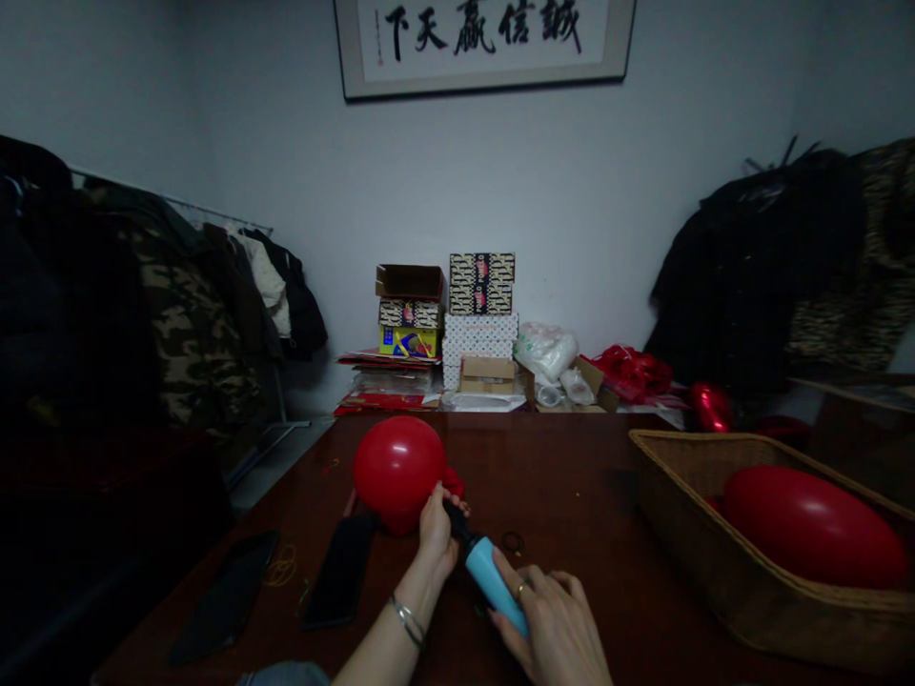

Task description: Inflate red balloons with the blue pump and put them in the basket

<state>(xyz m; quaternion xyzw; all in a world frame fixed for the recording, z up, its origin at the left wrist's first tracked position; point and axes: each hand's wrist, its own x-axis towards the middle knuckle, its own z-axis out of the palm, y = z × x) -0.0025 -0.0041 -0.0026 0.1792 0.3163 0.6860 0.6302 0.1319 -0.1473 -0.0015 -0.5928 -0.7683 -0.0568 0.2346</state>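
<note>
A round, inflated red balloon (398, 469) is at the middle of the table, on the black nozzle end of a light-blue hand balloon pump (493, 583). My left hand (437, 530) is closed where the balloon's neck meets the nozzle; the neck itself is hidden behind the fingers. Around the blue barrel of the pump, my right hand (550, 615) is wrapped, with a ring on one finger. More red material (455, 484) shows just behind my left hand, its kind unclear.
A wicker basket (721, 586) holding a large red balloon (815, 526) stands at right. Two dark flat objects, like phones (340, 572), and thin yellow loops (281, 566) lie at left. A black ring (513, 543) is near the pump. Stacked boxes (480, 348) stand beyond the table.
</note>
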